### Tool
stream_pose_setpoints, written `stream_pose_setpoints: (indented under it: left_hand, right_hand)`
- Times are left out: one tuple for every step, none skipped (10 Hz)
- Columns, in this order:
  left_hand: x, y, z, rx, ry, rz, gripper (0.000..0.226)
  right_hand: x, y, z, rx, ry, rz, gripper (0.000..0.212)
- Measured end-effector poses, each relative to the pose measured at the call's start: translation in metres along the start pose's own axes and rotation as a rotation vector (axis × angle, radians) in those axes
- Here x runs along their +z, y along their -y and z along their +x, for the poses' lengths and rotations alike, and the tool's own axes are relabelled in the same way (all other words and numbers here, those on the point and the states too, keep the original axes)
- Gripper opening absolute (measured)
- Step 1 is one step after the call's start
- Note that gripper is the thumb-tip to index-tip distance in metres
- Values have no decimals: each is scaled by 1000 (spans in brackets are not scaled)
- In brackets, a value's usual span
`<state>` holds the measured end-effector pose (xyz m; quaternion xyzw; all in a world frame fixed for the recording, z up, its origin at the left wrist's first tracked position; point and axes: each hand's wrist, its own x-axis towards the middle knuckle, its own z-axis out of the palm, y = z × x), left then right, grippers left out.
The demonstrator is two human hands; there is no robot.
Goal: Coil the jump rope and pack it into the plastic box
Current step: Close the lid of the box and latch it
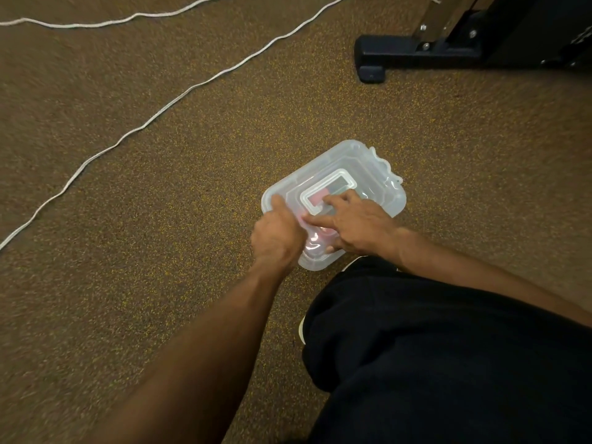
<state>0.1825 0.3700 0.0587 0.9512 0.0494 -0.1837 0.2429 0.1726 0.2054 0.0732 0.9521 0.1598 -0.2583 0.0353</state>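
Observation:
A clear plastic box (362, 168) with its lid on sits on the speckled brown carpet, centre right. Pink and dark items show faintly through the lid. My left hand (277, 233) rests on the box's near left corner, thumb up on the lid. My right hand (352, 224) lies across the lid, its fingers spread on the raised handle. A white jump rope (179, 97) lies uncoiled on the carpet, running from the left edge up to the top; a second stretch of rope (96, 24) crosses the top left. Neither hand touches the rope.
A black metal equipment base (416, 52) with bolts stands at the top right. My knee in dark trousers (448, 347) fills the lower right, just short of the box, with a white shoe edge (301, 330) beside it.

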Motion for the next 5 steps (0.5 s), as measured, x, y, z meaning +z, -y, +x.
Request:
stream_pose_setpoints:
  left_hand:
    - [0,-13,0,42,-37,130,26]
    - [1,-3,5,48,-66,268,21]
    - [-7,-1,7,119,-64,347,29]
    - [-24,-17,6,217,-2,349,38]
    - [-40,-59,5,316,58,310,41]
  right_hand:
    - [2,-1,0,12,13,20,78]
    - [2,-4,-1,12,19,42,78]
    - [-2,-7,-6,57,65,209,75]
    - [-12,-16,-19,151,-13,555,66]
    - [-25,-33,-48,278,-147,791,49]
